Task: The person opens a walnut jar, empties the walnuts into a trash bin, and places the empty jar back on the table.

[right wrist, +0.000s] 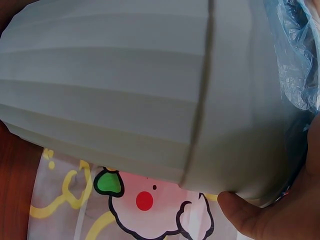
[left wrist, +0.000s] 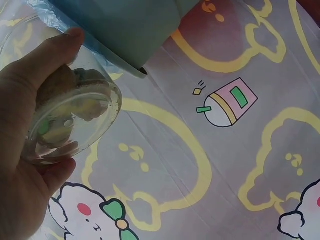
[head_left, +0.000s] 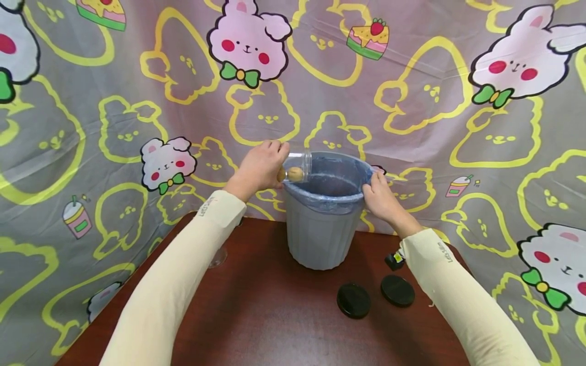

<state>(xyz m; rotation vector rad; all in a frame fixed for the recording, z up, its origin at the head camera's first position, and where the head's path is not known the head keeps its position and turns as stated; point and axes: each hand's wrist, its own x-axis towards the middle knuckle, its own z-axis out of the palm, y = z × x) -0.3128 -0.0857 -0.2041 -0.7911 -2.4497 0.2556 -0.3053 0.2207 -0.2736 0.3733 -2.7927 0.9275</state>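
Observation:
My left hand (head_left: 263, 168) grips a clear plastic jar (head_left: 299, 160) tipped sideways, its mouth over the left rim of a grey trash can (head_left: 320, 239). Inside the jar sit several brownish round pieces (head_left: 295, 174); through its base in the left wrist view they look like walnuts, partly shaded. A blue plastic bag (head_left: 339, 203) lines the can and folds over its rim. On the can's right side, my right hand (head_left: 382, 195) holds the rim and liner, thumb (right wrist: 240, 207) on the outside wall in the right wrist view.
Two black round lids (head_left: 353, 300) (head_left: 398, 291) lie on the brown table (head_left: 274, 315) at the front right. A small black object with a yellow-green mark (head_left: 394, 260) is by the right sleeve. A clear round item (head_left: 218, 257) shows beside the left forearm. Patterned cloth (head_left: 256, 112) hangs behind.

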